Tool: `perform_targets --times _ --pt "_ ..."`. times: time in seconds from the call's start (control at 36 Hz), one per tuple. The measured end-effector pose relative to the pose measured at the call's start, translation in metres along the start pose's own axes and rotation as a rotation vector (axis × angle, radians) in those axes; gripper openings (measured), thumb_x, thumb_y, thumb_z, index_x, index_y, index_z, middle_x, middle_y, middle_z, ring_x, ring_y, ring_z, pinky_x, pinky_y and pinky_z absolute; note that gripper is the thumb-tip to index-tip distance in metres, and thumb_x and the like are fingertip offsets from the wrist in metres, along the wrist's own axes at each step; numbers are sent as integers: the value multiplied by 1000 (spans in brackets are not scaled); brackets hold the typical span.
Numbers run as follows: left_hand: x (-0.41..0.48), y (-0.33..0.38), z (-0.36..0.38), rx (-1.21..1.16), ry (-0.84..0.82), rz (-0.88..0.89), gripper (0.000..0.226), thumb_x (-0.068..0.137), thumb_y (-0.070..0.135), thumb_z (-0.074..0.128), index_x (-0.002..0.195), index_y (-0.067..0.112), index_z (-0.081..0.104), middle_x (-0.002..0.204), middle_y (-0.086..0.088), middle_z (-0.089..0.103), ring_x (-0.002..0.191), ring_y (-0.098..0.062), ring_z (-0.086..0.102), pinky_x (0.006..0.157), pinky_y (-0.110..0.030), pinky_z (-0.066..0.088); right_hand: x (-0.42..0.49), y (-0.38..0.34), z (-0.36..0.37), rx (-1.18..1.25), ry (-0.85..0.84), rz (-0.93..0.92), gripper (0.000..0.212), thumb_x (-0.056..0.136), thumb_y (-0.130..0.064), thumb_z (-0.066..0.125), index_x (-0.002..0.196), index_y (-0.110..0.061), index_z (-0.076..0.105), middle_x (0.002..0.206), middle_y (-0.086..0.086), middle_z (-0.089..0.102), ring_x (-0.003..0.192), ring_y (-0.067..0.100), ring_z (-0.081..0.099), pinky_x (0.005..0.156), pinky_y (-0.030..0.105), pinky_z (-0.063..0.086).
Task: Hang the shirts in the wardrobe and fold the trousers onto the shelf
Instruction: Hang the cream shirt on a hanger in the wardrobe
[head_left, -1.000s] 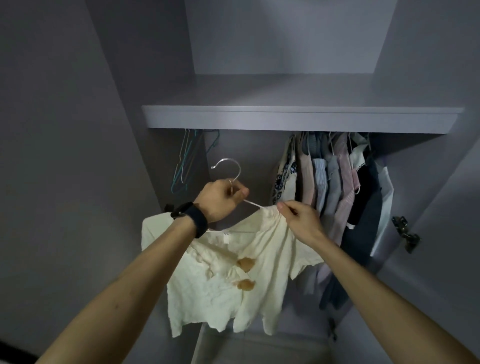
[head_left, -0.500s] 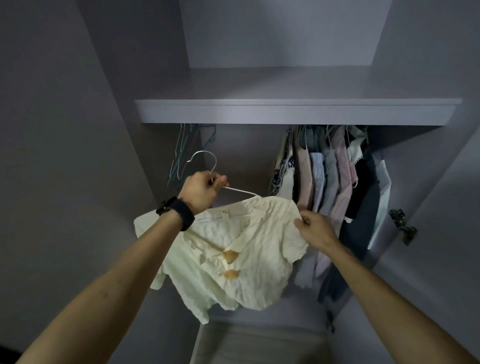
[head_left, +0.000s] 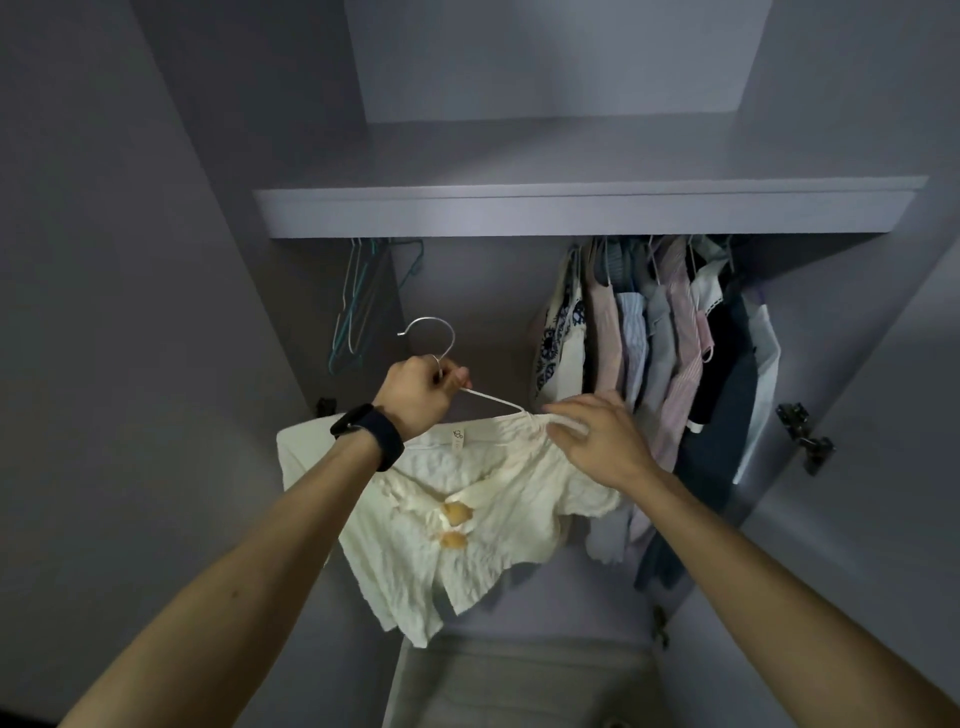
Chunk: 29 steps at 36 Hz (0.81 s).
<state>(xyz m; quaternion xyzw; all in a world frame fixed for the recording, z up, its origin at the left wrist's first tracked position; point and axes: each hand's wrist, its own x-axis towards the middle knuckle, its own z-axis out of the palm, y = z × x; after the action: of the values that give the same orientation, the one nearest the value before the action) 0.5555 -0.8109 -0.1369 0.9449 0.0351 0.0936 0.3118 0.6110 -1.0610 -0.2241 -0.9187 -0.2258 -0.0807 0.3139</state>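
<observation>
1. Shirt (head_left: 498, 530): it is cream, with two tan buttons (head_left: 456, 513) down the front, and it hangs on a wire hanger (head_left: 491, 399) in the middle of the frame. You hold it in front of the open wardrobe (head_left: 467, 291), below the shelf (head_left: 571, 213).
2. The shirt is not on the rail. The hanger's hook is free in the air, left of centre and well below the shelf edge.
3. Your left hand (head_left: 421, 395) is clenched round the hanger's neck, just under the hook. A dark watch (head_left: 371, 436) sits on that wrist.
4. Your right hand (head_left: 602, 441) lies on the shirt's right shoulder, where the cloth meets the end of the wire arm. Its fingers reach over the cloth, only slightly bent. You cannot tell whether the thumb pinches the cloth beneath them.
5. The collar label faces you just below your left hand. The shirt's lower hem hangs crumpled toward the bottom centre.
6. Hung clothes (head_left: 665, 353) crowd the rail at centre right, in white, pink, pale blue, grey and dark navy. Your right hand is just beside the nearest of them.
7. Bare teal hangers (head_left: 358, 306) hang at upper left under the shelf, near the hook you hold.
8. A door hinge (head_left: 802, 436) shows at the right edge.
</observation>
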Motion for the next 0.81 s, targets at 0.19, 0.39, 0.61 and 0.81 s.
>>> perform_targets --times 0.19,0.39,0.61,0.81 --pt "-2 3 14 -39 10 24 12 96 22 61 90 18 72 86 6 69 82 -12 61 71 -19 41 -4 -3 -2 -22 -150 -118 22 99 -30 64 115 -18 73 106 -1 73 97 18 63 84 30 48" --pt "6 2 26 15 -2 54 4 93 30 65 95 31 61 92 6 67 95 -18 62 85 -35 52 -5 -15 -12 -217 -333 -176 16 101 -40 55 98 -24 57 72 -10 55 70 13 51 65 36 46" --pt "26 2 18 351 132 116 50 98 40 54 144 20 48 142 -6 49 136 -29 35 109 -42 35 9 -27 -24 -239 -317 -79 15 102 -34 52 98 -20 56 77 -7 54 85 28 60 73 37 45" --pt "57 3 -27 534 315 243 82 96 36 56 161 22 9 168 -7 -5 154 -31 -6 121 -55 -1 29 -43 -32 -17 -413 218 10 99 -34 60 95 -26 63 84 -14 59 92 14 58 80 25 48"
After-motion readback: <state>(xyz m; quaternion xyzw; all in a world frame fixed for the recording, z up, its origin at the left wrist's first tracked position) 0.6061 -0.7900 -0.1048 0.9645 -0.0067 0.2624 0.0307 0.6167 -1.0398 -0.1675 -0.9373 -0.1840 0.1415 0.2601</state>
